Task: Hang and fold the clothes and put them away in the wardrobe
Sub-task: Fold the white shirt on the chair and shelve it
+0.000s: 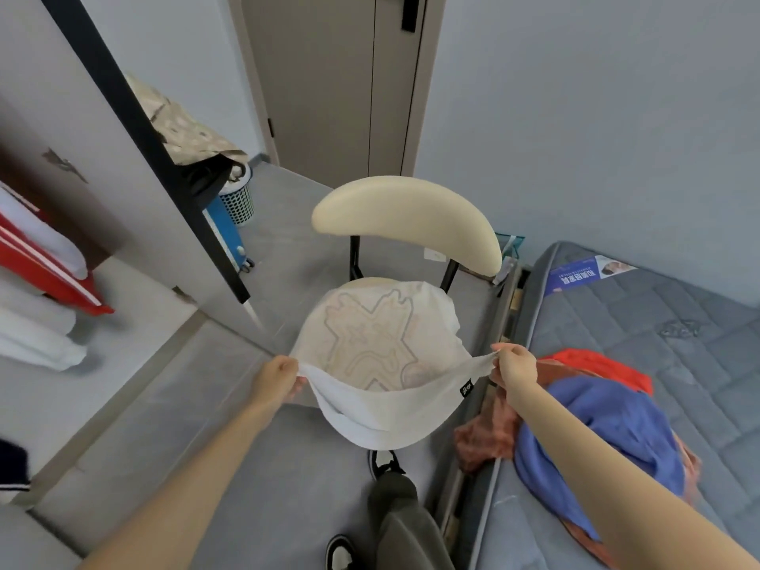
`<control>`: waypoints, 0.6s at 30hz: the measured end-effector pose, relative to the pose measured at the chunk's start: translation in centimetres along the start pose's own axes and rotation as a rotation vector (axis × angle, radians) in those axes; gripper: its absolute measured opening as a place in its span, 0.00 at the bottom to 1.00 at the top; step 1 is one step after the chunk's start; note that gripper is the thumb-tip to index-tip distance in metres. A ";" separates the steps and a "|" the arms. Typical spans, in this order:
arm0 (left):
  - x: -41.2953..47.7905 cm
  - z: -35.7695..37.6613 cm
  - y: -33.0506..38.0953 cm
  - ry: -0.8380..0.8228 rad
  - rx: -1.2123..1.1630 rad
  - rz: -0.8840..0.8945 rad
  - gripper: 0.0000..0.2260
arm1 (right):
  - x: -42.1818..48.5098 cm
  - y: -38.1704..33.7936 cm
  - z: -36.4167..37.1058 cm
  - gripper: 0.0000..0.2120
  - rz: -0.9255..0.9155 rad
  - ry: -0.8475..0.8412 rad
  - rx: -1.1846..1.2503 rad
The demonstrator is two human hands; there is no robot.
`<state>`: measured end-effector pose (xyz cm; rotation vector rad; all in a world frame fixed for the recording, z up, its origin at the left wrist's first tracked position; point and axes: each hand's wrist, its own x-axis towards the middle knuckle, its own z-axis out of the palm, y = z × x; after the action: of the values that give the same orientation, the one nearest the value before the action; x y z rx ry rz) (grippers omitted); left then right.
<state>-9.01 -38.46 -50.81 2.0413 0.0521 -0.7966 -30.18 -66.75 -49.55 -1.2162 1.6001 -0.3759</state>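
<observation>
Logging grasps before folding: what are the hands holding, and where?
The white printed T-shirt, stretched over the chair: left hand pinches its near edge at one end, right hand at the other.

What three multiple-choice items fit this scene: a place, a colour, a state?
1. Over what is the white T-shirt spread? A. the floor B. the chair C. a wardrobe shelf
2. What colour is the top garment of the pile on the mattress? A. blue B. green C. black
3. How is the T-shirt held? A. by nothing B. by one hand only C. by the left hand and right hand
Key: 1 B, its far part drapes over the seat; 2 A, blue cloth tops the pile; 3 C, each hand pinches one end of its near edge.
</observation>
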 end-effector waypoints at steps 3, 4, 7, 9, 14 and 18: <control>3.0 1.0 0.4 0.017 -0.079 -0.055 0.09 | 2.5 -0.3 2.2 0.16 0.026 -0.002 0.038; 4.2 1.3 0.6 0.032 -0.117 -0.080 0.09 | 3.5 -0.5 3.0 0.16 0.045 -0.007 0.069; 8.6 2.3 1.6 0.093 -0.209 -0.122 0.11 | 6.5 -1.9 5.1 0.13 0.105 -0.004 0.182; 11.8 2.8 2.8 0.153 -0.292 -0.147 0.13 | 8.6 -3.1 6.6 0.13 0.146 0.018 0.233; 19.5 3.8 4.7 0.298 -0.428 -0.270 0.16 | 14.3 -4.6 10.7 0.15 0.256 0.062 0.274; 23.9 4.3 4.4 0.295 -0.472 -0.299 0.16 | 17.5 -5.0 14.2 0.14 0.307 0.018 0.327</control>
<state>9.13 -50.56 -62.36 1.6972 0.6628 -0.5836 -14.45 -79.10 -61.04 -0.7097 1.6350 -0.4301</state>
